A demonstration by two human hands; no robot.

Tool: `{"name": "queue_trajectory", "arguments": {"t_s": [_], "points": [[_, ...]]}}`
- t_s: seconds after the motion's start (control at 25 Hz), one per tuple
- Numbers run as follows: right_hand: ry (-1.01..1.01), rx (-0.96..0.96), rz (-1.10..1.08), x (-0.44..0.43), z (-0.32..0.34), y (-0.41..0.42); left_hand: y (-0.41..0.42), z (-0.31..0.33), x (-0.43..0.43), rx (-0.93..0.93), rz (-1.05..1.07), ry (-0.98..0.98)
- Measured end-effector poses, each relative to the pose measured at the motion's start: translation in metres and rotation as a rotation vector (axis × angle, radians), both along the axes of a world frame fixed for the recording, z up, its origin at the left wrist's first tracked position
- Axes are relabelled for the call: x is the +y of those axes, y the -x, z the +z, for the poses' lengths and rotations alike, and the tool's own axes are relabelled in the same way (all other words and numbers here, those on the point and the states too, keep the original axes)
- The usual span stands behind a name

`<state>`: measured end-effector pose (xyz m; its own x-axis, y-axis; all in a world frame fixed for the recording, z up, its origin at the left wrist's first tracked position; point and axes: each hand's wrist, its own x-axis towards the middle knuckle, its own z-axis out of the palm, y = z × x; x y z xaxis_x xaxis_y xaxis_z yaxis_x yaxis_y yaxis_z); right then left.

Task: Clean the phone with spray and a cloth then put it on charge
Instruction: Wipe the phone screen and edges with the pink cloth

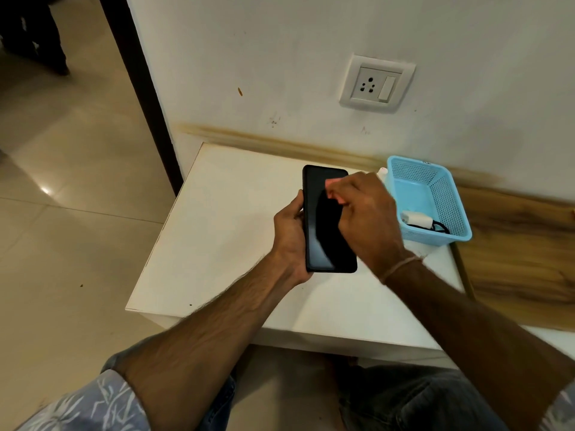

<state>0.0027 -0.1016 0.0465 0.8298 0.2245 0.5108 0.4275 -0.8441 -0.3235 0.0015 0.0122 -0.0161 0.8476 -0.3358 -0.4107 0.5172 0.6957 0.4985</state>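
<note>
From the head camera I see the phone (320, 237) held above the white table (224, 219), screen up and dark. My left hand (289, 241) grips it along its left edge, fingers wrapped underneath. My right hand (367, 219) is curled over the right side of the screen, pinching a small pink cloth (334, 183) against the glass; only scraps of the cloth show between the fingers.

The blue basket (448, 194) sits just beside my right hand, with the white charger (415, 218) and its black cable inside. A small white cap (383, 172) peeks out behind my knuckles; I cannot tell whether it is the spray. The wall socket (376, 84) is above, with nothing plugged in.

I think the main risk is the one-sided grip: a hard wipe could twist the phone out of it. A wide stroke could also knock the basket.
</note>
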Motion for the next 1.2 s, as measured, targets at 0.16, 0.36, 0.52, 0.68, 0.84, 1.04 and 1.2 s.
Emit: {"name": "queue_trajectory", "arguments": {"t_s": [0.16, 0.36, 0.52, 0.68, 0.84, 1.04, 1.2], "points": [[0.102, 0.040, 0.273, 0.018, -0.017, 0.043, 0.001, -0.001, 0.005, -0.020, -0.004, 0.050], [0.170, 0.038, 0.085, -0.009, 0.009, -0.015, 0.002, 0.000, 0.000, -0.036, 0.019, 0.082], [0.176, 0.086, 0.180, 0.015, -0.016, 0.031, 0.003, -0.001, 0.006, -0.015, 0.018, 0.068], [0.238, 0.061, 0.273, -0.006, -0.001, 0.013, 0.003, 0.000, 0.004, -0.008, 0.016, 0.051], [0.064, 0.100, 0.009, -0.001, 0.001, 0.005, 0.002, 0.000, 0.002, -0.007, 0.037, 0.049], [0.245, 0.069, 0.263, -0.002, -0.003, 0.020, 0.001, -0.001, 0.003, 0.007, 0.035, 0.070], [0.080, 0.122, -0.018, 0.006, 0.009, -0.012, 0.000, 0.005, 0.001, 0.015, 0.052, 0.043]]}}
